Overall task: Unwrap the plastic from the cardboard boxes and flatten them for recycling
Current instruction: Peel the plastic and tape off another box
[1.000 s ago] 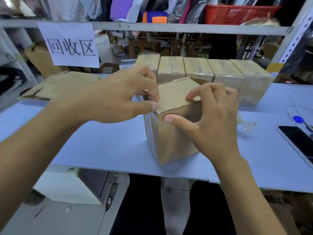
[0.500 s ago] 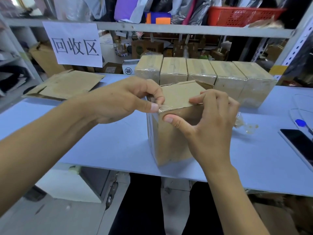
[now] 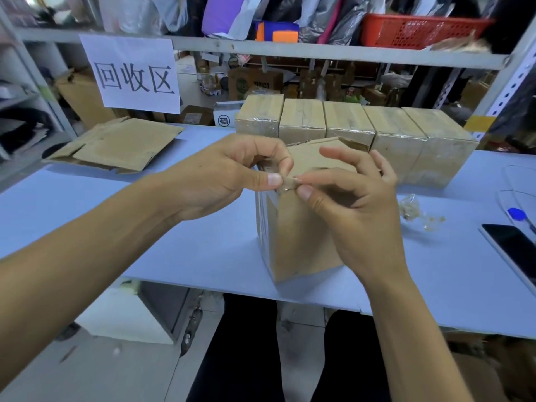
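Right at the front edge of the pale blue table [image 3: 174, 242] stood a cardboard box [image 3: 301, 245], upright and turned so that one corner faced the person, with shiny clear plastic wrap still on its left face. Both hands met at its top near corner. The left hand [image 3: 229, 175] pinched a small tab of clear plastic [image 3: 287, 184] between thumb and forefinger, and the right hand [image 3: 356, 204] pinched the same tab from the other side, its remaining fingers spread loosely above the box top. The tab sat just at the box's upper edge (whether it had come fully free of the cardboard could not be told).

Behind the box, a row of five wrapped boxes [image 3: 348, 123] stood side by side, touching one another, their film glinting along the upper edges. To the left, near the table's far edge, lay flattened cardboard [image 3: 121, 146]. To the right of the box, crumpled scraps of clear plastic [image 3: 412, 210] lay on the table, and beyond them a dark phone [image 3: 513, 248] rested near the right edge, with a blue-tipped pen [image 3: 519, 216] just behind it. A white sign with three Chinese characters [image 3: 133, 76] hung from the shelf rail, and a red basket [image 3: 420, 27] sat on the shelf above.
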